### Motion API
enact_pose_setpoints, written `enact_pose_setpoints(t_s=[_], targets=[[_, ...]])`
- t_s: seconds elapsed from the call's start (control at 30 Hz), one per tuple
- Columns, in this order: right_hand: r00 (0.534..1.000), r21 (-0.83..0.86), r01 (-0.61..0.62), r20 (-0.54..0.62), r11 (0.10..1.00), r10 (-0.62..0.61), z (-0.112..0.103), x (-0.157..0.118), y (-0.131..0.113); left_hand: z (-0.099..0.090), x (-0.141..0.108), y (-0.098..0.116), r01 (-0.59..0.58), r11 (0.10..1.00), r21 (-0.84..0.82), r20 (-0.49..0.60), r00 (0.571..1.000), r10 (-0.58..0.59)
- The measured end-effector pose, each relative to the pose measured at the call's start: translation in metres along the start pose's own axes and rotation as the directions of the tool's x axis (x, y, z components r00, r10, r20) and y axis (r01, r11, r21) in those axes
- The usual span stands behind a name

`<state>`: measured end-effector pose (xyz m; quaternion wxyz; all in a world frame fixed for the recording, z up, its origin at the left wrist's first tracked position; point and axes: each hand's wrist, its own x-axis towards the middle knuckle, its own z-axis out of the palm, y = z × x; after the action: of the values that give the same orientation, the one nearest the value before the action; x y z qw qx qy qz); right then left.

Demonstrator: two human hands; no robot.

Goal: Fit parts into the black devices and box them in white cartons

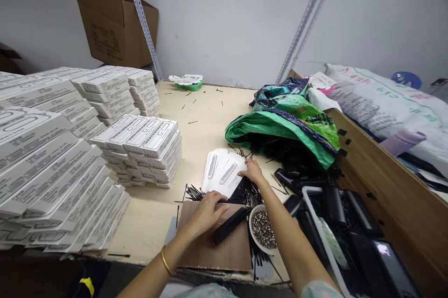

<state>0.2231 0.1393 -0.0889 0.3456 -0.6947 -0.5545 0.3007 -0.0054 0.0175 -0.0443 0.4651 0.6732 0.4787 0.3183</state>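
Note:
A fanned pile of white printed paper cards (229, 174) lies on a heap of thin black sticks (245, 193). My right hand (254, 171) has its thumb and fingers closed at the right edge of the top card. Fingers apart, my left hand (209, 211) is at the lower edge of the cards, above a brown board (203, 253). On that board, just right of my left hand, rests a black oblong case (230, 225). A white bowl (252, 237) of small metal pieces stands under my right forearm.
Stacks of white boxes (140, 137) fill the left side. A green bag (280, 135) lies at the right, behind black cases (332, 204) and a white-rimmed bin (317, 190). A green tray (191, 86) sits at the back, and a wooden side board (371, 162) borders the right.

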Motion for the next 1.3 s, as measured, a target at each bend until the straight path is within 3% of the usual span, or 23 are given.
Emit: enact_pose_setpoints(t_s=[0.1,0.2,0.27,0.3,0.37,0.43,0.47,0.53,0.6,0.73,0.9,1.0,1.07,1.17,1.3], targets=[[0.997,0.01,0.033,0.064,0.999,-0.034,0.001,0.0,-0.004,-0.007,0.022,0.003,-0.032,0.999,-0.018,-0.08,0.996,0.03],[0.985,0.091,0.131,0.096,0.987,-0.14,-0.006,-0.014,-0.017,-0.021,0.042,0.009,-0.051,0.998,-0.037,-0.175,0.984,0.043],[0.969,0.172,0.212,0.093,0.962,-0.23,-0.013,-0.026,-0.03,-0.03,0.049,0.017,-0.043,0.996,-0.078,-0.182,0.983,0.029],[0.958,0.216,0.248,0.092,0.944,-0.273,-0.017,-0.033,-0.038,-0.032,0.051,0.021,-0.013,0.99,-0.14,-0.125,0.992,-0.004],[0.933,0.309,0.299,0.104,0.903,-0.345,-0.025,-0.045,-0.051,-0.032,0.049,0.029,0.15,0.932,-0.331,0.123,0.986,-0.115],[0.912,0.402,0.309,0.132,0.862,-0.388,-0.03,-0.056,-0.06,-0.025,0.041,0.034,0.369,0.779,-0.507,0.387,0.905,-0.177],[0.907,0.443,0.302,0.141,0.844,-0.398,-0.031,-0.062,-0.063,-0.02,0.036,0.036,0.437,0.697,-0.568,0.449,0.875,-0.183],[0.911,0.507,0.278,0.13,0.816,-0.392,-0.028,-0.072,-0.065,-0.011,0.026,0.038,0.468,0.582,-0.665,0.443,0.875,-0.198],[0.933,0.54,0.26,0.073,0.8,-0.352,-0.021,-0.085,-0.065,-0.005,0.017,0.038,0.424,0.546,-0.722,0.364,0.905,-0.221],[0.973,0.549,0.219,-0.061,0.806,-0.222,0.007,-0.121,-0.064,-0.003,0.003,0.04,0.313,0.632,-0.709,0.212,0.949,-0.233],[0.995,0.584,0.097,-0.027,0.806,-0.1,0.035,-0.166,-0.066,0.0,-0.012,0.035,0.27,0.774,-0.572,0.164,0.963,-0.215],[0.995,0.625,0.085,-0.101,0.776,-0.028,0.039,-0.179,-0.071,0.003,-0.017,0.03,0.205,0.782,-0.588,0.077,0.977,-0.198],[0.991,0.652,0.099,-0.132,0.752,-0.017,0.038,-0.183,-0.073,0.005,-0.021,0.027,0.254,0.752,-0.608,0.095,0.964,-0.249],[1.0,0.723,0.021,-0.019,0.69,-0.01,0.036,-0.185,-0.073,0.007,-0.028,0.025,0.359,0.742,-0.566,0.161,0.931,-0.328],[0.998,0.813,-0.059,0.05,0.579,0.031,0.038,-0.18,-0.067,0.012,-0.039,0.026,0.191,0.904,-0.382,0.048,0.981,-0.187]])
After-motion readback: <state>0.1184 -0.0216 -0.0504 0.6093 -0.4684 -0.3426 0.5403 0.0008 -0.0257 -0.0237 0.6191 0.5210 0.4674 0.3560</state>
